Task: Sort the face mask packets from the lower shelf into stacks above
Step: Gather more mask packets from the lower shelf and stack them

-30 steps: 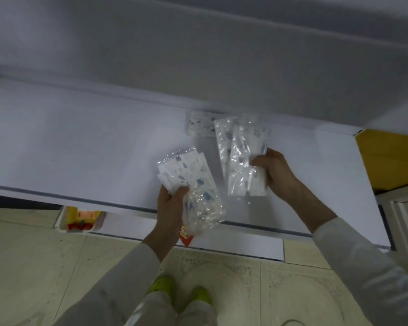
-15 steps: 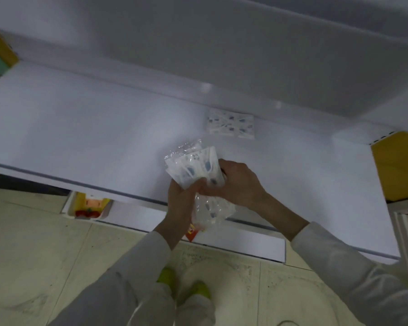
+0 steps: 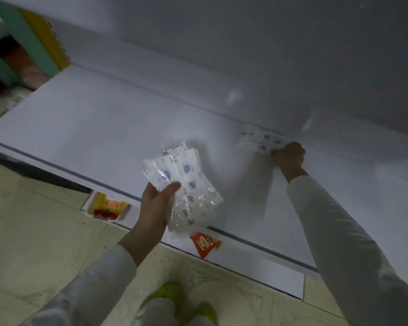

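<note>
A: You've one stack [image 3: 260, 140] begun, lying flat at the back of the upper shelf [image 3: 104, 128], right of the frame's centre, against the rear wall. It looks thin, only a few packets, though blur hides the count.

B: Your right hand [image 3: 289, 156] is on it, fingers curled at its near right corner. You might be pinching a packet or just pressing it down, and I can't tell which from here.

A: Your hands are well apart. The left hand [image 3: 157, 203], in the middle of the frame, is clamped on a bundle of packets [image 3: 186, 184], thumb across the front. The bundle is fanned out and held in the air above the shelf's front edge.

B: So I'd call you early on. That bundle is thicker than the stack, and every packet in it has yet to be laid down.

A: You've only one pile showing. If the prints differ, you'll need more stacks beside it, but the patterns are too smeared to sort by eye here.

B: Then there's the lower shelf [image 3: 257, 267]. You see only a strip of it, lower middle of the frame, with a red sachet [image 3: 205, 244] and, further left, a yellow box [image 3: 108, 206]. No mask packets show there, but most of it is hidden under the upper shelf, so you can't rule out more.
</note>
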Tool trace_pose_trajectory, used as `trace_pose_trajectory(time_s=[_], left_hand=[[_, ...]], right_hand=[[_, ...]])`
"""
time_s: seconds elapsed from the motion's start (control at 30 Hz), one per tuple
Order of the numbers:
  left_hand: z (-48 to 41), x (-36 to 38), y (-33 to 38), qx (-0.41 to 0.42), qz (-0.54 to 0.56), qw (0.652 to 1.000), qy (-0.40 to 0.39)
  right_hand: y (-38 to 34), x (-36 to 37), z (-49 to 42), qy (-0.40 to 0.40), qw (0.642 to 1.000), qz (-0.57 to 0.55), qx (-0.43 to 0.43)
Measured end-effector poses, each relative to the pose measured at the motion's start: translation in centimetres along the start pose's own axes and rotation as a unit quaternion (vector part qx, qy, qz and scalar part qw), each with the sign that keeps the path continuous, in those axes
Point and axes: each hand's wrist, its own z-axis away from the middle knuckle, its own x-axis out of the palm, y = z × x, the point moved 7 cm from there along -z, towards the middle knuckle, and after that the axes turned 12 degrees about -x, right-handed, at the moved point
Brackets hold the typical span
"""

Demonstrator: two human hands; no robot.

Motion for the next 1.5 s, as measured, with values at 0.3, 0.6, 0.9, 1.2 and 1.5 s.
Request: trace_pose_trajectory(time_s=[0.3, 0.6, 0.9, 1.2, 1.5], left_hand=[[0.7, 1.5, -1.9, -0.011, 0.053, 0.999, 0.003], [3.9, 8.0, -3.7, -0.052, 0.179, 0.982, -0.005], [8.5, 11.6, -2.0, -0.018, 0.268, 0.952, -0.145], [14.1, 11.3, -1.0, -0.01, 0.235, 0.957, -0.171], [24.4, 5.0, 8.9, 0.143, -0.07, 0.948, -0.275]], right_hand=[[1.8, 2.0, 1.6, 0.002, 0.98, -0.182, 0.08], [-2.9, -3.2, 15.3, -0.019, 0.854, -0.516, -0.063], [-2.0, -5.3, 21.7, 0.075, 0.967, -0.183, -0.162], [-3.9, -5.6, 25.8, -0.034, 0.824, -0.565, -0.032], [-7.8, -17.6, 33.4, -0.07, 0.838, -0.502, -0.201]])
